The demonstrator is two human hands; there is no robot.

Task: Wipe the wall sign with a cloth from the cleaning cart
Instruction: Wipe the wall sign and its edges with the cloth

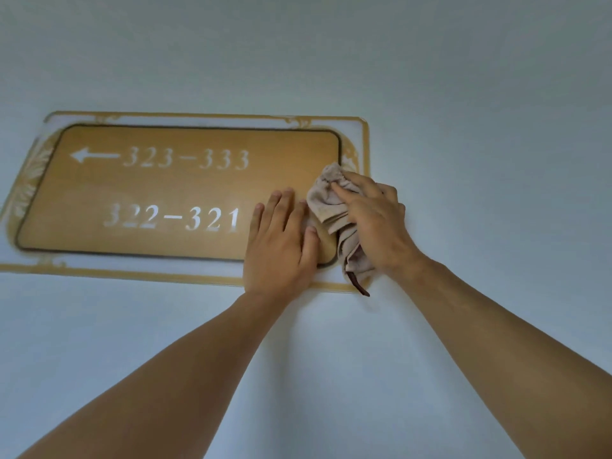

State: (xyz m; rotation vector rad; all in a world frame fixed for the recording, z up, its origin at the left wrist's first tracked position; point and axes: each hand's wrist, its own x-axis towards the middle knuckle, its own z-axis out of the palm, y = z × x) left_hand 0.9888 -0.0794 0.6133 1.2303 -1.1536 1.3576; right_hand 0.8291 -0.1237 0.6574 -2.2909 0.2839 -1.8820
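Observation:
A gold wall sign [172,190] with white room numbers and an arrow hangs on a pale wall, framed by a clear plate with a gold border. My right hand [374,223] presses a crumpled beige cloth [326,200] against the sign's right end. A dark tag of the cloth hangs below the frame's lower right corner. My left hand [280,240] lies flat on the sign's lower right part, fingers apart, just left of the cloth. It holds nothing.
The pale blue-white wall [463,94] surrounds the sign on every side. The cleaning cart is out of view.

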